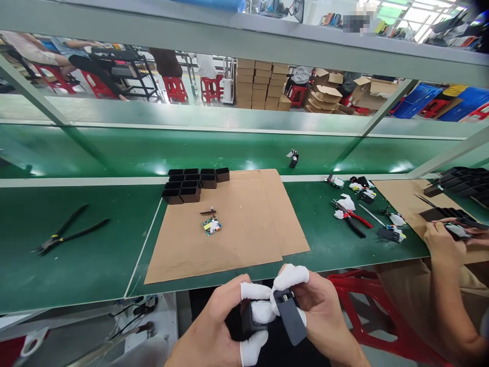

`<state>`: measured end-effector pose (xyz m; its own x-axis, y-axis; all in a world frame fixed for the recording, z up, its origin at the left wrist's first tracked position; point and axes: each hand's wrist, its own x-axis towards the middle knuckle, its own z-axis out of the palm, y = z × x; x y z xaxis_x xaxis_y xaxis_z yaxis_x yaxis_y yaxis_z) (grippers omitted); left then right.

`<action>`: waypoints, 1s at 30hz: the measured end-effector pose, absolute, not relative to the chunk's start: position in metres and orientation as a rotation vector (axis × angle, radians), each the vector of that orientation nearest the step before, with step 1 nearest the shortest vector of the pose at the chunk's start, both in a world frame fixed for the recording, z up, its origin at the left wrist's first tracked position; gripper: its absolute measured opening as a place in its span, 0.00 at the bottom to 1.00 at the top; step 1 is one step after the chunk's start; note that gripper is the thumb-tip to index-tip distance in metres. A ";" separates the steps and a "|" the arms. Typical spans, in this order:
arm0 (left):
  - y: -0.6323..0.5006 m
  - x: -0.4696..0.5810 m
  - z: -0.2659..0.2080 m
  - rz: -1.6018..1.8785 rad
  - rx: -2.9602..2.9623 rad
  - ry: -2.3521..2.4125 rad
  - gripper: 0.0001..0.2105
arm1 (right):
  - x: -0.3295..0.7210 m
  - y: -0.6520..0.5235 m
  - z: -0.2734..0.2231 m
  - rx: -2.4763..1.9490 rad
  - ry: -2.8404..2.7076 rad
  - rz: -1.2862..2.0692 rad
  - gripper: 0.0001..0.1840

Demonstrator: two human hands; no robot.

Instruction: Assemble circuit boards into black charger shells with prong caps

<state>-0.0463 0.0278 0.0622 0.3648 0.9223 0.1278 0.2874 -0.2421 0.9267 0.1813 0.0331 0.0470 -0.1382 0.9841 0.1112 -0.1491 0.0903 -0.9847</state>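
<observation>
My left hand is closed around a small black plastic box, in front of the bench edge. White finger cots cover some fingertips on both hands. In my right hand is a flat black plastic cover, tilted, with a small metal part near its upper end. White material shows at the mouth of the box, between the two hands; whether it is a wrapped part or a fingertip is hard to make out. Beyond them, a small circuit board with white and yellow parts lies on the cardboard sheet.
Several black boxes stand grouped at the cardboard's back left. Long-handled pliers lie on the left. Red-and-black pliers and several assemblies lie right, near a co-worker's hands. A shelf beam crosses above; a red stool stands below.
</observation>
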 end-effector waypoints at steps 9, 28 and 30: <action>0.027 -0.044 0.063 0.927 1.735 1.013 0.25 | 0.176 0.030 0.054 -0.801 -1.308 1.201 0.10; 0.017 -0.017 0.039 0.909 1.223 0.886 0.16 | 0.194 0.035 0.054 -0.910 -1.705 1.178 0.25; 0.022 -0.022 0.048 0.899 1.380 1.012 0.17 | 0.200 0.036 0.061 -0.942 -1.850 1.033 0.33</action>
